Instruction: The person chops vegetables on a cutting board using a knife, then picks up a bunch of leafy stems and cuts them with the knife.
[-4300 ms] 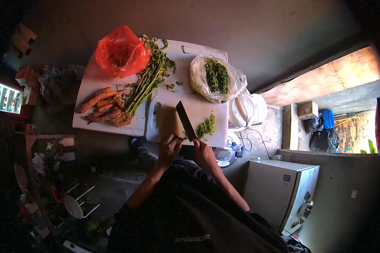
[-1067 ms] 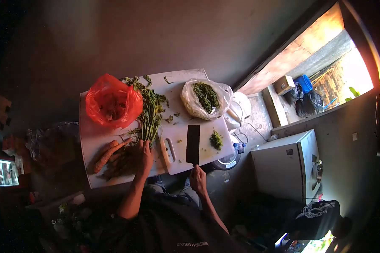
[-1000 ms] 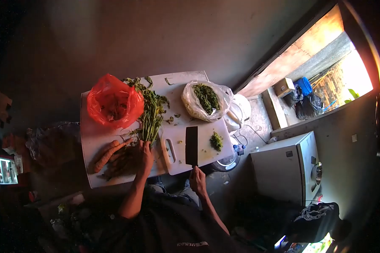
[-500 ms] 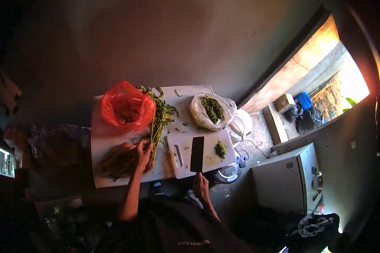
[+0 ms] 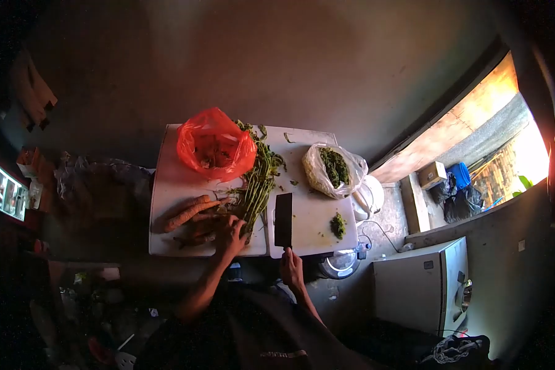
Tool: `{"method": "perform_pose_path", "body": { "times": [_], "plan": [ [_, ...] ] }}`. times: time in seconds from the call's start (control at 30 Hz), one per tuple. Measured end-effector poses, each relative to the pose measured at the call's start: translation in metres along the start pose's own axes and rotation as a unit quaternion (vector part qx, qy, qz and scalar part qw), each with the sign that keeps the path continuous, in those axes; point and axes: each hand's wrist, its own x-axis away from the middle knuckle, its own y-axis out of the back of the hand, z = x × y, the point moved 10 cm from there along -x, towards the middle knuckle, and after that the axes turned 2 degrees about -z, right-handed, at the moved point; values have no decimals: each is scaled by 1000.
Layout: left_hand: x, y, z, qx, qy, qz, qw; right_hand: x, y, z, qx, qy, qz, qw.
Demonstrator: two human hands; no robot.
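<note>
My right hand [image 5: 291,268] is wrapped round the handle of a cleaver [image 5: 283,220]. Its dark, broad blade points away from me over the left part of the white cutting board [image 5: 314,240]. A small pile of chopped greens [image 5: 338,226] sits on the board's right side. My left hand [image 5: 231,235] is closed, with curled fingers at the lower ends of a bunch of long leafy green stems [image 5: 258,188]; the exact grip is partly hidden. Left of that hand lie several long tan root vegetables [image 5: 190,213].
An open red plastic bag [image 5: 213,148] stands at the back left of the white table [image 5: 172,176]. A clear plastic bag [image 5: 317,176] holding chopped greens [image 5: 334,166] is behind the board. A white fridge [image 5: 407,287] stands right, below a bright opening.
The camera view has shifted, so the table appears further right. My left hand has moved off the roots' top, leaving them more exposed. The cleaver stays in my right hand over the board.
</note>
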Motion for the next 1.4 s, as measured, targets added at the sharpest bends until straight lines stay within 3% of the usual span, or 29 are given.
{"method": "perform_pose_path", "body": {
  "times": [0.03, 0.17, 0.3, 0.43, 0.47, 0.5, 0.53, 0.57, 0.67, 0.7, 0.8, 0.83, 0.9, 0.93, 1.03, 1.07, 1.17, 1.2, 1.23, 1.3, 1.37, 1.4],
  "plan": [
    [1, -1, -9, -38, -26, -8, 999, -2, -3, 3, 18, 32, 4, 999],
    [4, -4, -27, -177, 1, -7, 984, 4, -2, -20, 7, -27, 22, 999],
    [-7, -3, -45, -214, 34, 36, 975, 12, 3, -5, 61, -2, -12, 998],
    [-9, -25, -28, -237, 1, 1, 972, 5, 19, -21, 31, -8, -9, 999],
    [-7, -31, -11, -118, -13, -63, 991, 11, 22, -10, 19, -21, -20, 999],
    [-11, -23, -11, -75, -25, -89, 993, 15, 23, -4, 7, -33, -30, 999],
    [-14, -16, -11, -31, -38, -113, 992, 15, 26, 8, 13, 19, -49, 999],
    [-18, -8, -12, 12, -54, -136, 989, 17, 30, 5, 4, -10, -52, 999],
    [-34, -3, -9, 189, -11, -73, 979, 12, 51, -13, 32, 2, -76, 997],
    [-37, 2, -11, 187, -14, -74, 980, 9, 55, -13, 20, 11, -78, 997],
    [-44, -17, 18, 303, 192, 71, 931, 15, 61, -12, -10, -16, -83, 996],
    [-44, -17, 18, 302, 194, 73, 931, 14, 61, -8, -11, -18, -83, 996],
    [-44, 14, 8, 240, 116, -61, 962, 17, 66, -10, -11, -41, -90, 995],
    [-46, 31, -13, 175, -7, -98, 980, 13, 69, -15, 8, -12, -86, 996],
    [-39, 30, 7, 120, 87, -17, 989, 14, 68, -22, -21, -56, -77, 995],
    [-36, 10, 29, 205, 138, 44, 968, 15, 66, -17, -19, -58, -75, 995],
    [-24, 4, 42, 276, 228, 67, 931, 14, 61, -13, 34, -36, -47, 998],
    [-29, 14, 31, 267, 159, 30, 950, 10, 50, -17, 26, -45, 0, 999],
    [-28, 11, 35, 268, 162, 28, 949, 10, 39, -23, 17, -55, 46, 997],
    [-31, 23, 30, 178, 89, -27, 980, 18, 29, -14, 32, -57, 54, 996],
    [-27, 30, 22, 196, 118, -18, 973, 30, 0, -8, 49, -118, 157, 979],
    [-25, 34, 22, 204, 143, -34, 968, 33, -8, -20, 11, -157, 161, 974]
  ]
}}
